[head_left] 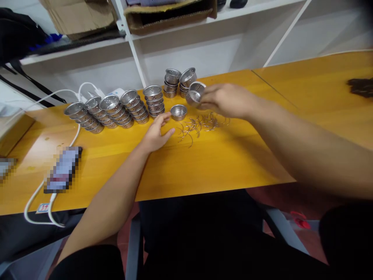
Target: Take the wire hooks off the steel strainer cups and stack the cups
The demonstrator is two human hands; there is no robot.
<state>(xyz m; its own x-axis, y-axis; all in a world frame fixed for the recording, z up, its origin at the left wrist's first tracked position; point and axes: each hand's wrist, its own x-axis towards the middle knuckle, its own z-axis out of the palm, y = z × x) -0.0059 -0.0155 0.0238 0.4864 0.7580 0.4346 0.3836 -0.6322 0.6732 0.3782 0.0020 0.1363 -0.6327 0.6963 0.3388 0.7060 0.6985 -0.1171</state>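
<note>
My right hand (220, 100) grips a small perforated metal cup (196, 93) by its right side, tilted above the table. Fingers apart, my left hand (159, 134) hovers at or rests on the table and holds nothing. Just beyond its fingertips a single metal cup (178, 112) stands upright. Several thin curved wire pieces (201, 125) lie scattered below the held cup. Behind it are two short stacks of the same cups, a left one (171, 82) and a right one (188, 79) with a tilted top cup. Taller leaning cup stacks (132, 105) line up to the left.
A phone (64, 169) with a white cable (36, 192) lies at the left of the wooden table (210, 167). Behind the table rises white shelving (192, 50) with a cardboard box (171, 15). A dark object (361, 87) sits at the far right.
</note>
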